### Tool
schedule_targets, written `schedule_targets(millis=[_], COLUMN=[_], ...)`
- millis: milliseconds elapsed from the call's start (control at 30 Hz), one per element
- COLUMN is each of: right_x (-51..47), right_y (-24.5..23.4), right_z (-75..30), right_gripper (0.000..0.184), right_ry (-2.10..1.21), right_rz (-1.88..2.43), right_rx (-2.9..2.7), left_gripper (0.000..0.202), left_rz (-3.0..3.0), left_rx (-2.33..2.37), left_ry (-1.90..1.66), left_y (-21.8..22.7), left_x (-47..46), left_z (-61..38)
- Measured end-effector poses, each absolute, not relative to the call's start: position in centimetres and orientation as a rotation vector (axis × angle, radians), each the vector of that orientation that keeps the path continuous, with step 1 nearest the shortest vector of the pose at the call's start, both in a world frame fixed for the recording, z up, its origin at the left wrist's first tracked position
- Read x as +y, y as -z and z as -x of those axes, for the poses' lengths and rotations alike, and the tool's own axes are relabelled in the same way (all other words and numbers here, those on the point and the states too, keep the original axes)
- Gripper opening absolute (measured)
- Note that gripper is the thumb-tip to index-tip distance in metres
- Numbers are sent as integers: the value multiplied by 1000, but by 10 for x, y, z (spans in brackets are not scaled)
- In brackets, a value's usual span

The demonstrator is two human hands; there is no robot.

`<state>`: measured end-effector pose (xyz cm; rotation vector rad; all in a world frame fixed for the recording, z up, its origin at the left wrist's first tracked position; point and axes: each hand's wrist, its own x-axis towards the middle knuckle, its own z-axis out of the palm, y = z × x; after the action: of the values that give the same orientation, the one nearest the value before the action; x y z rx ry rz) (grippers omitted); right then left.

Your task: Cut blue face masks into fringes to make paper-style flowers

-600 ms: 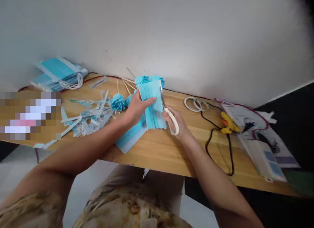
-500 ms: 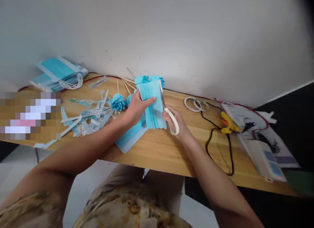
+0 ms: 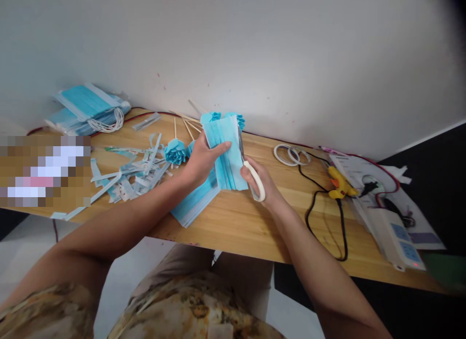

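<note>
A blue mask (image 3: pixel 229 171) is pinched above the surface (image 3: pixel 242 227) by the fingers of the left hand (image 3: pixel 202 160), while scissors (image 3: pixel 259 180) gripped by the right hand (image 3: pixel 268 181) are set along its right edge, seemingly for trimming, so a steady cut is called for.

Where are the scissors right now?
In the head view, just right of centre: the white-handled scissors are in the right hand, blades along the right edge of the blue pleated sheet.
</note>
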<state>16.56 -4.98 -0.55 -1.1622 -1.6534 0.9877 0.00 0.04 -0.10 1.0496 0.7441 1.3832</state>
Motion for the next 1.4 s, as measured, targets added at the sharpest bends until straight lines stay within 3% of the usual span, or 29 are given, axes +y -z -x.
schedule_targets(millis=[1400], right_x=[-52], right_y=[2], right_z=[-163], right_gripper=[55], right_ry=[-1021], right_rz=[1184], right_rx=[-1565], left_gripper=[48], left_rz=[-1072], left_rx=[742], left_ry=[-1365], left_y=[3], left_x=[-1], left_z=[-4])
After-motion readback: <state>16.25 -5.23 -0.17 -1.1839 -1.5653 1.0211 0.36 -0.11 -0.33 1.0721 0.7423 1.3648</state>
